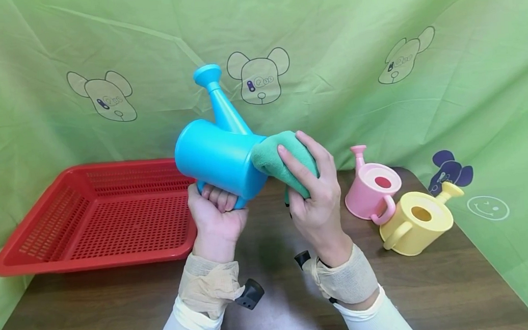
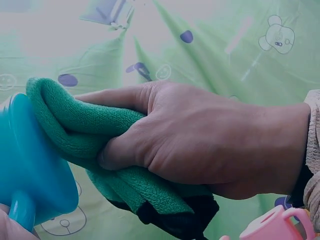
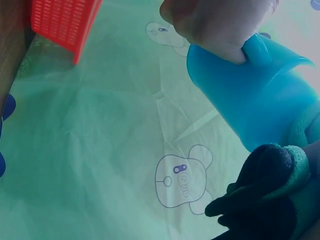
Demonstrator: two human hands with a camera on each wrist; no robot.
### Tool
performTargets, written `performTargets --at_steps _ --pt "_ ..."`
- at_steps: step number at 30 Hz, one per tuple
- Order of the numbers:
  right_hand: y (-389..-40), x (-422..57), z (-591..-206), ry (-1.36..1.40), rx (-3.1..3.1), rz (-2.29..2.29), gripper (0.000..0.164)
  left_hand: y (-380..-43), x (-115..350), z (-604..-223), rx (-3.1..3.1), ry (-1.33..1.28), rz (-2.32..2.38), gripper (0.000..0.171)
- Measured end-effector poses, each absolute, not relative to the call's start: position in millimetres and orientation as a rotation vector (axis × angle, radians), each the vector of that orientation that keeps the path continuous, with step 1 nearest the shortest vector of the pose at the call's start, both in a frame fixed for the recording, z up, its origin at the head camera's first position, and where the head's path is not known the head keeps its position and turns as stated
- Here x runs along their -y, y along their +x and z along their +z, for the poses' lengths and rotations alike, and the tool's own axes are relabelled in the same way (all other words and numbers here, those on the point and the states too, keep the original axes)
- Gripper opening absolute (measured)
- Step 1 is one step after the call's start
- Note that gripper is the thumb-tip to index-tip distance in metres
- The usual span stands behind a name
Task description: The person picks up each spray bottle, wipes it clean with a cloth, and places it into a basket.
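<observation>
A blue watering can [image 1: 217, 153] is held tilted on its side above the table, its spout pointing up and away. My left hand [image 1: 217, 214] grips the can by its handle, fingers curled round it. In my right hand [image 1: 319, 202] is a folded green cloth [image 1: 284, 161], pressed against the can's right end. The left wrist view shows the thumb and fingers pinching the cloth [image 2: 95, 125] at the rim of the can [image 2: 35, 155]. Dark edges of the cloth [image 3: 265, 185] hang below in the right wrist view.
A red plastic basket [image 1: 114, 260] with a perforated bottom stands on the left of the wooden table [image 1: 117, 308]. A pink watering can [image 1: 367, 193] and a yellow watering can [image 1: 415, 226] stand close together on the right. Behind hangs a green printed curtain [image 1: 318, 18].
</observation>
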State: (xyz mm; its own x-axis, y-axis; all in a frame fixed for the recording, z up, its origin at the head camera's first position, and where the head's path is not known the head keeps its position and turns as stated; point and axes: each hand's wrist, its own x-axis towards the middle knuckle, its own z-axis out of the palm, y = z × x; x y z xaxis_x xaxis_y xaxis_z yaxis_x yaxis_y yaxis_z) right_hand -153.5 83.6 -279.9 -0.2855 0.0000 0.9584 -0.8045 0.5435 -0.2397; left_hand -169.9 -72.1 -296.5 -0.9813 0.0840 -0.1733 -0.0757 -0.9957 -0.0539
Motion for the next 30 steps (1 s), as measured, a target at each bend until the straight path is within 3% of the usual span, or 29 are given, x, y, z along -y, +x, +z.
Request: performTargets --at_steps 17,30 --pt "-172 -100 -300 0.558 1.912 0.923 0.062 -168 76 -296 0.098 -0.202 3.072 0.034" --pt "-176 -104 -305 0.613 2.047 0.846 0.057 -167 80 -296 0.103 -0.227 3.124 0.042"
